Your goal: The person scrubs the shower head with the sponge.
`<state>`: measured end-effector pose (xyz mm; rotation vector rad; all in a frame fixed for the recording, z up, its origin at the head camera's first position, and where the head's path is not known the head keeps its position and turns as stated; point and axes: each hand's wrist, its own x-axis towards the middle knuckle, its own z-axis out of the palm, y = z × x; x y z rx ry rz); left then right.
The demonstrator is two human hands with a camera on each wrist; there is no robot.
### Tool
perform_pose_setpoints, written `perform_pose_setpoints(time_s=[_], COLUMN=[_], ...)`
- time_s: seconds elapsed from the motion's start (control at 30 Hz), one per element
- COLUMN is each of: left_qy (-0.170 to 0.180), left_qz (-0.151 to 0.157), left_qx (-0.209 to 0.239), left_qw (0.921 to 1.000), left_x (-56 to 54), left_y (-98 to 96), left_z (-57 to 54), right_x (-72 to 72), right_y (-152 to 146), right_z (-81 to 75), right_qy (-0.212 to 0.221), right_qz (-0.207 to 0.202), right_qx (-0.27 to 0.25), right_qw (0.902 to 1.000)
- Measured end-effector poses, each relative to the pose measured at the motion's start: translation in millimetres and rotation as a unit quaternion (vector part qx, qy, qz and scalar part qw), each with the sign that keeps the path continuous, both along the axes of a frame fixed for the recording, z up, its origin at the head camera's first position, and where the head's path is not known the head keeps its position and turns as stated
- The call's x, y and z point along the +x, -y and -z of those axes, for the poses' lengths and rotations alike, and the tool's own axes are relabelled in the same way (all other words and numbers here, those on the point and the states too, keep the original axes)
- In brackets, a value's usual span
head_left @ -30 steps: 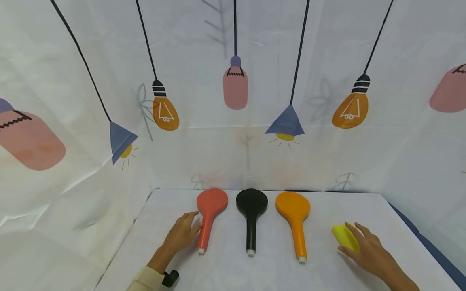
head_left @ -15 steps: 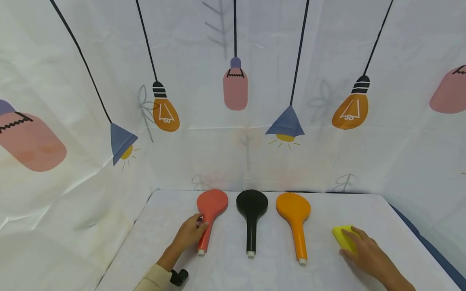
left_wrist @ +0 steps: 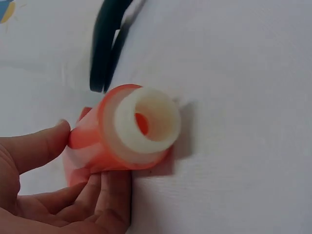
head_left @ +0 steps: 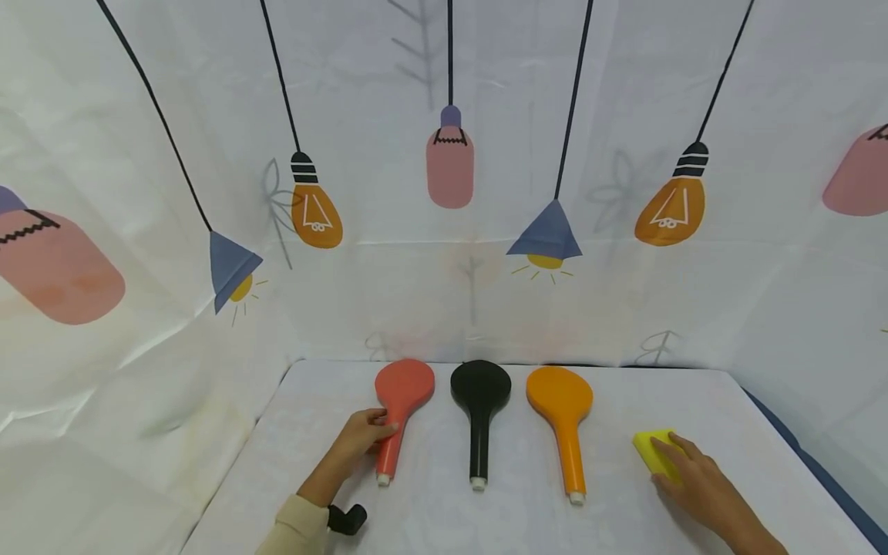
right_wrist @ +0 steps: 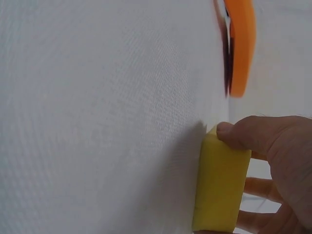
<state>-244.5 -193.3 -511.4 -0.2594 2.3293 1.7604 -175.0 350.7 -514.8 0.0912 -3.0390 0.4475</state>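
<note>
Now the left hand point(head_left: 357, 438) has closed onto the handle point(head_left: 388, 457) of the red paddle point(head_left: 404, 385), thumb opposite fingers, where a second ago it was beside it. The right hand point(head_left: 706, 484) pinches the yellow block point(head_left: 650, 452), so neither seems free, I judge. The red paddle lies leftmost of 3 on the bench point(head_left: 527, 516).

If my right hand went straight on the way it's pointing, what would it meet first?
The yellow block, which your right hand is pinching. Past that, the line seems to run toward the orange paddle-shaped piece, probably near its wide end, though depth is hard to judge.
</note>
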Motion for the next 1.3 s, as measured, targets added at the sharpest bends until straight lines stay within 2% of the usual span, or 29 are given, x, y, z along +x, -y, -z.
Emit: perform_pose_setpoints(time_s=[0.1,0.2,0.37,0.5,0.63,0.7,0.83,0.97,1.1,1.17,1.3], left_qy=[0.021,0.039,0.042,0.031,0.018,0.008,-0.009,-0.011,-0.018,-0.024,-0.025], left_qz=[0.003,0.009,0.007,0.01,0.014,0.016,0.039,0.065,0.106,0.134,0.167], left_qx=[0.032,0.046,0.107,0.18,0.221,0.233,0.283,0.356,0.398,0.403,0.401], left_qw=[0.9993,0.9981,0.9934,0.9831,0.9749,0.9724,0.9583,0.9322,0.9111,0.9053,0.9002], left_x=[-3.0,-6.5,-14.0,-15.3,-10.3,-7.8,0.2,11.9,20.1,23.4,29.7], left_y=[0.9,-0.5,-7.7,-14.1,-20.7,-25.0,-38.3,-58.8,-77.0,-83.5,-92.1], left_z=[0.3,0.9,-1.3,-5.6,-9.9,-12.1,-19.4,-28.0,-34.0,-36.1,-38.2], right_x=[1.3,3.5,3.6,4.1,5.8,5.2,4.0,4.8,3.6,0.9,-4.2], right_y=[-0.1,-0.3,6.0,17.4,32.9,42.9,66.4,93.8,118.8,128.7,145.4], right_z=[-0.4,-1.1,-8.7,-21.1,-38.7,-47.8,-58.8,-66.0,-77.2,-82.8,-89.8], right_qy=[0.015,0.011,-0.067,-0.133,-0.172,-0.172,-0.189,-0.228,-0.264,-0.282,-0.302], right_qz=[0.008,0.014,0.003,-0.005,-0.014,-0.017,-0.038,-0.075,-0.103,-0.118,-0.152], right_qx=[0.0,-0.001,-0.01,-0.026,-0.045,-0.057,-0.087,-0.111,-0.131,-0.147,-0.179], right_qw=[0.9998,0.9998,0.9977,0.9908,0.984,0.9833,0.9773,0.9643,0.9501,0.9409,0.924])
